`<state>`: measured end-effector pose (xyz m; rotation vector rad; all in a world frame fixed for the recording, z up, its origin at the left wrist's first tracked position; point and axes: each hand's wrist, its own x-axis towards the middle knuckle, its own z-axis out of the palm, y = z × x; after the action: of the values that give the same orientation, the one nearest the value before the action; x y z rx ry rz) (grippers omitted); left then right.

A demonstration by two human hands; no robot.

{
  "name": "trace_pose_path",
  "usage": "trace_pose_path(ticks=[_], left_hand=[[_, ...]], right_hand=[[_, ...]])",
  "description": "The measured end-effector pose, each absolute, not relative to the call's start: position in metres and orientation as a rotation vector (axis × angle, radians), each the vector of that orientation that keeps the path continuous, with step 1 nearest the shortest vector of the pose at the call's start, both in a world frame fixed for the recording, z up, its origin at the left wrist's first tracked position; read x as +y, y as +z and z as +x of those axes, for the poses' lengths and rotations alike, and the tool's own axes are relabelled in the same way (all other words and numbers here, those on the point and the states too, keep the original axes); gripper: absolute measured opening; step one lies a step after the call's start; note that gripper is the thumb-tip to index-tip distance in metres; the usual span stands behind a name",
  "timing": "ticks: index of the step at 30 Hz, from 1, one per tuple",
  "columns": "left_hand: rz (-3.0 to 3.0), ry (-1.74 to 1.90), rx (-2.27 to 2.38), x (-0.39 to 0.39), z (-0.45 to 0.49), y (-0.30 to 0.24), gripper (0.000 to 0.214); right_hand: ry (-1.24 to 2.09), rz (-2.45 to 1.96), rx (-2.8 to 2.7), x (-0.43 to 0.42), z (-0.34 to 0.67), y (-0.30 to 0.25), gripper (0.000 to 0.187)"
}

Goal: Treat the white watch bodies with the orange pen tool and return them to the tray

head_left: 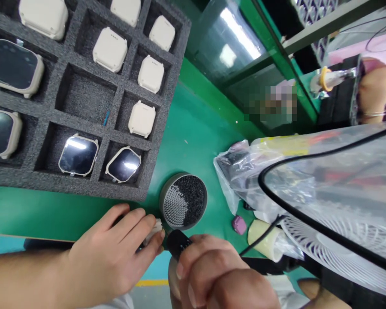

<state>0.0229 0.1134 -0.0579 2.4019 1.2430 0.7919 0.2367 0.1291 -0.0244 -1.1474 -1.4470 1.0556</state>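
Note:
My left hand is closed around a small cream watch case at the table's front edge; fingers cover most of it. My right hand grips a black electric screwdriver, whose front end points at the case. Whether the tip touches it is hidden. Just beyond both hands stands a round grey screw dish with a surface full of small holes. Tiny black screws heap over its right part. To the upper left, a dark foam tray holds several cream watch cases, some showing dark glass screens.
A small blue strip lies in one foam compartment. On the right are a clear plastic bag, a black cable, a white fan grille, a tape roll and a purple piece. Another person's arm shows at upper right.

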Motion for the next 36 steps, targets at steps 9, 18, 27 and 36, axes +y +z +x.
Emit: trace_pose_path(ticks=[9, 18, 27, 36], left_hand=[[2.396, 0.768, 1.25, 0.112, 0.024, -0.059, 0.021], [2.524, 0.685, 1.115, 0.104, 0.018, -0.062, 0.034], [2.475, 0.715, 1.252, 0.104, 0.025, -0.062, 0.029], [2.419, 0.704, 1.246, 0.102, 0.022, -0.066, 0.028]], right_hand=[[1.016, -1.158, -1.403, 0.158, 0.215, -0.009, 0.033], [0.751, -1.001, -1.196, 0.141, 0.214, 0.004, 0.026], [0.87, -1.173, -1.085, 0.138, 0.222, 0.015, 0.045], [0.859, -1.212, -1.068, 0.14, 0.221, 0.011, 0.043]])
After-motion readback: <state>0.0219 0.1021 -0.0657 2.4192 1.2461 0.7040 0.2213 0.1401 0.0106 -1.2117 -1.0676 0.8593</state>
